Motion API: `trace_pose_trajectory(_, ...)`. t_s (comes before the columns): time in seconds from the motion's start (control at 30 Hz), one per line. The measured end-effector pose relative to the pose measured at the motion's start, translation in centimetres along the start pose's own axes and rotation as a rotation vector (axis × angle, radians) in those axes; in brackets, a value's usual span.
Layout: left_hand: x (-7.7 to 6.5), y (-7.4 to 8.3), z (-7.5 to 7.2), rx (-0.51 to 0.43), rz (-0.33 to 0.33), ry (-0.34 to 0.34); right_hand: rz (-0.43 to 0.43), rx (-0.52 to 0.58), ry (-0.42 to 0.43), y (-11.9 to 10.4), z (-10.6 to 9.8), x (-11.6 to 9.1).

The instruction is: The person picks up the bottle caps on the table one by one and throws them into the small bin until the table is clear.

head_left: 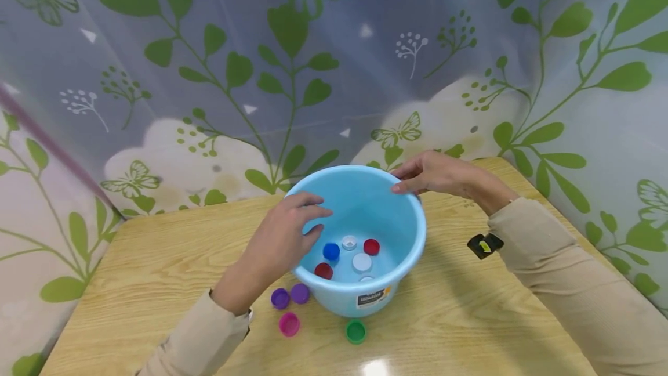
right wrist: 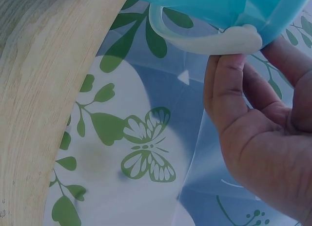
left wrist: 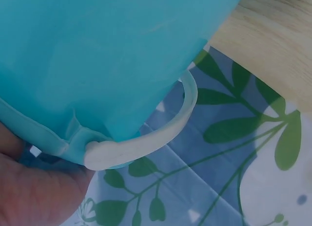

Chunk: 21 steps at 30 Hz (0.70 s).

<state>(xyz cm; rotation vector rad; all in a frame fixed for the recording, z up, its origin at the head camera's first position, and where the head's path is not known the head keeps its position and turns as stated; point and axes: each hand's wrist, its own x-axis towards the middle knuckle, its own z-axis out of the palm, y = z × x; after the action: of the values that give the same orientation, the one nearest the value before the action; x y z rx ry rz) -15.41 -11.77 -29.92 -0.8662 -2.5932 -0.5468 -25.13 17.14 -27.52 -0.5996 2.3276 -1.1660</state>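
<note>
A light-blue plastic bucket [head_left: 360, 303] stands on the wooden table. Inside lie several bottle caps, among them a blue cap [head_left: 331, 251], a red cap [head_left: 371, 246] and a white cap [head_left: 362, 263]. Over the bucket's left rim is my left hand [head_left: 284, 234], its fingers loosely extended and holding no cap; the left wrist view shows only part of it, near the white handle [left wrist: 146, 147]. At the far right rim, my right hand [head_left: 435, 173] grips the bucket, fingers against the underside of a white handle piece [right wrist: 219, 42] and thumb at the rim.
Purple caps [head_left: 280, 298], a pink cap [head_left: 289, 324] and a green cap [head_left: 356, 331] lie on the table [head_left: 172, 271] close to the bucket's left and front. A leaf-patterned cloth [head_left: 219, 74] hangs behind the table.
</note>
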Motion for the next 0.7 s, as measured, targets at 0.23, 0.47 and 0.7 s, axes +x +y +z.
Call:
trace_pose_trajectory(0.23,-0.5,-0.5,0.0,0.065,0.053,0.173,-0.003,0.023,-0.006,0.0,0.0,0.1)
trace_pose_trajectory(0.47,-1.3,-2.0,-0.5,0.036,-0.059,0.396,0.013,0.02,-0.004,0.0,0.0,0.1)
trace_pose_trajectory(0.7,-4.5,-4.2,-1.4,0.039,-0.237,0.395,0.035,0.008,0.002,-0.3,0.0,0.1)
